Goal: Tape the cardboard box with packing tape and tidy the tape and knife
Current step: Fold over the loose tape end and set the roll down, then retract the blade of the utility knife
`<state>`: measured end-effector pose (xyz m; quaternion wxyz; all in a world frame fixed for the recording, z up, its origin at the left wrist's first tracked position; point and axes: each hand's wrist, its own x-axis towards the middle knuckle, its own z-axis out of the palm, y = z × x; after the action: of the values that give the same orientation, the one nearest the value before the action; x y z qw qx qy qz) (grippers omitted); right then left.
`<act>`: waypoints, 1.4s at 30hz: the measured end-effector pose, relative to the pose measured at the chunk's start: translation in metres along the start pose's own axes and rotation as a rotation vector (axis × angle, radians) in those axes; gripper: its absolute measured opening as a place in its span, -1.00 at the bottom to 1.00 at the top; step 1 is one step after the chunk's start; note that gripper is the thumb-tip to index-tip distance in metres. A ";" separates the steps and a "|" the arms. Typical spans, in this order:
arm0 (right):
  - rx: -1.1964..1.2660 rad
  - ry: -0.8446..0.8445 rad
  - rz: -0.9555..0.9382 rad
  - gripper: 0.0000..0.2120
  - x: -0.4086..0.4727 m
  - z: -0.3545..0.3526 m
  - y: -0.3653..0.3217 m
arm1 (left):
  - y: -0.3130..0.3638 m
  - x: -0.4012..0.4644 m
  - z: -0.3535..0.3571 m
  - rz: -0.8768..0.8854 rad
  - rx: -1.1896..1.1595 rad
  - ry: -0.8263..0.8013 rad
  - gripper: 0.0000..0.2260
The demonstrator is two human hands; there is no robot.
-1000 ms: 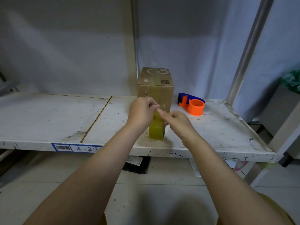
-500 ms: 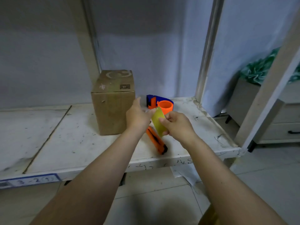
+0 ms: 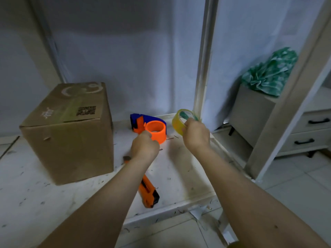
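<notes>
Yellowish tape roll [image 3: 180, 120] upright, pinched in R hand [image 3: 196, 136]; L hand [image 3: 145, 147] fisted.

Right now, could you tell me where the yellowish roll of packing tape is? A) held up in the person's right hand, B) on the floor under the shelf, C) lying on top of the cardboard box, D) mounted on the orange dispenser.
A: the right hand grips the tape roll raised above the shelf.

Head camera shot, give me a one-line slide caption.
Right hand lifts tape roll; left hand reaches the orange dispenser beside the box.
</notes>
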<state>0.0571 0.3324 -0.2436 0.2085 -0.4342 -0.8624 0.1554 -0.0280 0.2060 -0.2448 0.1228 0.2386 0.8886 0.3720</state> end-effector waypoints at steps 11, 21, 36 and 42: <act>-0.259 -0.116 -0.069 -0.75 0.021 0.037 -0.016 | -0.011 0.009 -0.004 -0.006 0.020 0.016 -0.63; -0.016 0.016 -0.029 -0.78 -0.028 0.020 -0.026 | -0.019 -0.026 -0.033 -0.001 -0.040 0.017 -0.68; -0.082 -0.560 -0.063 -0.60 -0.131 0.021 -0.078 | -0.060 -0.105 -0.067 -0.126 -0.185 0.058 -0.67; 0.202 -0.405 -0.018 -0.69 -0.147 0.022 -0.080 | -0.073 -0.118 -0.074 -0.145 -0.251 0.050 -0.68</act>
<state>0.0704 0.1653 -0.2600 0.0750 -0.3634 -0.8707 0.3229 0.0189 0.0560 -0.2410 0.1560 0.1472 0.8527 0.4763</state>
